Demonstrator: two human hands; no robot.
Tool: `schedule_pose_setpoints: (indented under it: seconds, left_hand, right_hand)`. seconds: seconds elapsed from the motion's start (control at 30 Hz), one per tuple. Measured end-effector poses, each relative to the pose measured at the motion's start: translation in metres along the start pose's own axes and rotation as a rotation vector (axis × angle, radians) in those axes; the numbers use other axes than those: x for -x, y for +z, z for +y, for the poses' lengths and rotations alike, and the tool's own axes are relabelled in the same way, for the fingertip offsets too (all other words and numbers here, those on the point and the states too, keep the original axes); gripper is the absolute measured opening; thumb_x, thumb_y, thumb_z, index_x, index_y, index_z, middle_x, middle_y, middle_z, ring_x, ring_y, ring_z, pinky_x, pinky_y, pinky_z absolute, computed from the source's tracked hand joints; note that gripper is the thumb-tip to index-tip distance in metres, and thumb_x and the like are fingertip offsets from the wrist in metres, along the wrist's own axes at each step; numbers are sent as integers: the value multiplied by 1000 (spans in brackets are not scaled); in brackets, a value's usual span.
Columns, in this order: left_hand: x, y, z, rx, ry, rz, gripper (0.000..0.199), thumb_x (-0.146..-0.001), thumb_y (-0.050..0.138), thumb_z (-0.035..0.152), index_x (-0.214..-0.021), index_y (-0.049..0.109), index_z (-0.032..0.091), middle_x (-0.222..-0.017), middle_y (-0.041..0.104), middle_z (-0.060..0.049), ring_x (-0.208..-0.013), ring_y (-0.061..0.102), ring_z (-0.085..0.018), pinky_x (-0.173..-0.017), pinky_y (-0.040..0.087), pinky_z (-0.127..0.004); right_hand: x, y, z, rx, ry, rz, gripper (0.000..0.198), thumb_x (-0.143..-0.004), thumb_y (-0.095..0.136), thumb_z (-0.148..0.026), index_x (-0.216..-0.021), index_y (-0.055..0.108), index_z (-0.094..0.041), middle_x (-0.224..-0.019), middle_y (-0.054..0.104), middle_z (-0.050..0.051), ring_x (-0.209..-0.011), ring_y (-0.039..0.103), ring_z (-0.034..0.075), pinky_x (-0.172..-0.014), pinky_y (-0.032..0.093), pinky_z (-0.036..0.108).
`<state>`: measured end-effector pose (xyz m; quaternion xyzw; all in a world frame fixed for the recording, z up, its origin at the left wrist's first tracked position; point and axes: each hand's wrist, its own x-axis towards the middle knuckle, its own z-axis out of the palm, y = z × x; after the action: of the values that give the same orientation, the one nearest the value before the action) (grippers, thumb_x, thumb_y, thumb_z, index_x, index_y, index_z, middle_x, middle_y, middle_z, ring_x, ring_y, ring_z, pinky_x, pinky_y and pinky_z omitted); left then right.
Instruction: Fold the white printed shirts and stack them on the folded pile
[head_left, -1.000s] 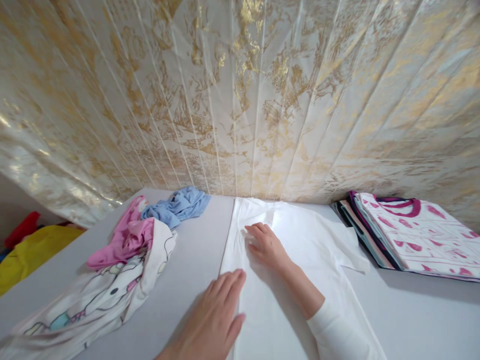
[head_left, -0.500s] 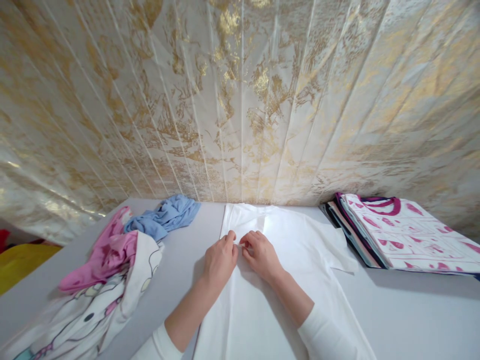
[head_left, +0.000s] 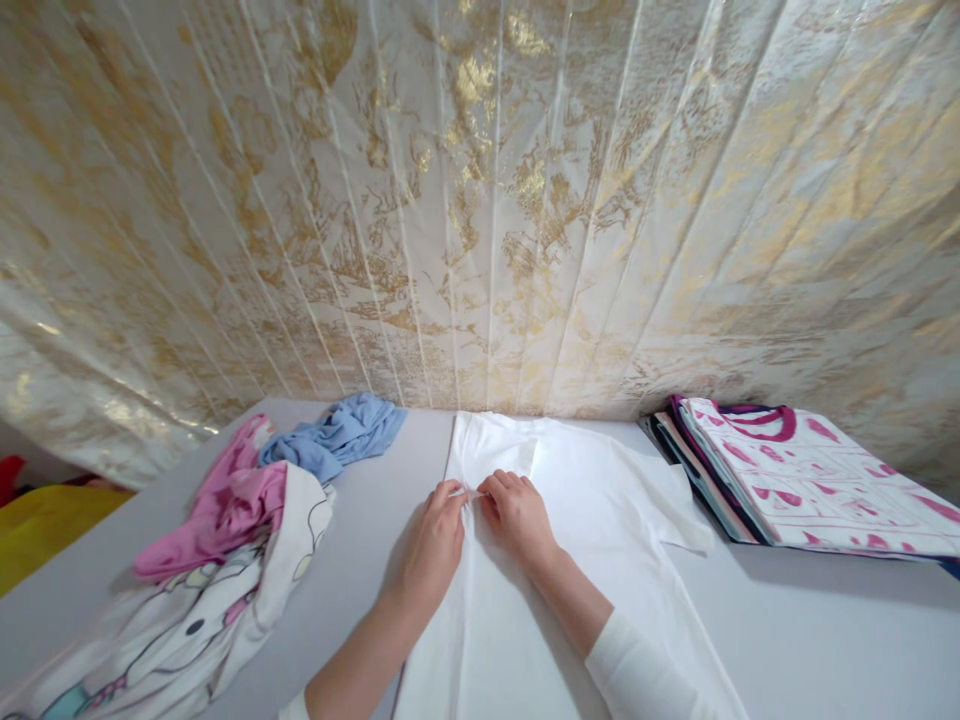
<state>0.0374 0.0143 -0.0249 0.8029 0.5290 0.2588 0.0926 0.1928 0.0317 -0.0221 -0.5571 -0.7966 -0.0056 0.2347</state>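
Observation:
A white T-shirt (head_left: 600,500) lies spread on the table in front of me, its left side folded inward and a short sleeve reaching out at the right. My left hand (head_left: 436,540) is closed at the fold near the shirt's left edge, pinching the cloth between thumb and fingers. Close beside it, my right hand (head_left: 519,515) also pinches the white cloth. The two sets of fingertips almost meet, and a small ridge of fabric shows between them. Exactly which layers are gripped is hidden by the fingers.
On the left lie a crumpled blue garment (head_left: 337,437), a pink garment (head_left: 225,505) and a white printed garment (head_left: 202,620). A stack of folded clothes (head_left: 817,480) stands at the right. Behind the table (head_left: 832,620) hangs a gold-patterned curtain (head_left: 480,200). Yellow cloth (head_left: 52,530) shows far left.
My left hand has shifted a little left and its fingers now pinch the cloth at the fold. The right hand stays close by, its fingers slightly more closed. The camera view has shifted slightly.

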Motion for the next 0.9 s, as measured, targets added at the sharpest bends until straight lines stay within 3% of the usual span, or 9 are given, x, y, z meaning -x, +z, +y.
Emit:
schedule_pose_setpoints:
  seconds: [0.2, 0.5, 0.73, 0.9]
  left_hand:
    - [3, 0, -2, 52, 24, 16, 32, -88, 38, -2, -102, 58, 18, -116, 59, -7, -109, 58, -20, -95, 48, -37]
    - [1, -5, 1, 62, -15, 16, 28, -84, 42, -5, -88, 54, 20, -101, 60, -4, -99, 60, -18, -88, 49, -32]
    - [-1, -11, 4, 14, -30, -2, 40, -87, 42, -3, -118, 52, 20, -107, 60, -4, -96, 62, -16, -84, 50, -27]
    - [1, -15, 6, -103, 12, -48, 40, -88, 42, 0, -118, 59, 20, -111, 62, -6, -102, 61, -21, -88, 50, -36]
  right_hand:
    - [4, 1, -1, -36, -13, 26, 12, -91, 54, -19, -82, 62, -19, -80, 63, 3, -76, 55, 17, -68, 33, 28]
    - [5, 0, -3, -129, -69, 25, 12, -85, 58, -10, -91, 64, -19, -78, 64, 0, -73, 55, 15, -68, 38, 25]
    - [6, 0, -3, -203, -130, 16, 18, -84, 57, -5, -91, 66, -20, -84, 65, 2, -77, 55, 16, -72, 40, 26]
    - [7, -2, -3, -284, -144, -15, 24, -85, 53, -6, -93, 69, -22, -82, 62, 2, -78, 55, 17, -73, 43, 26]
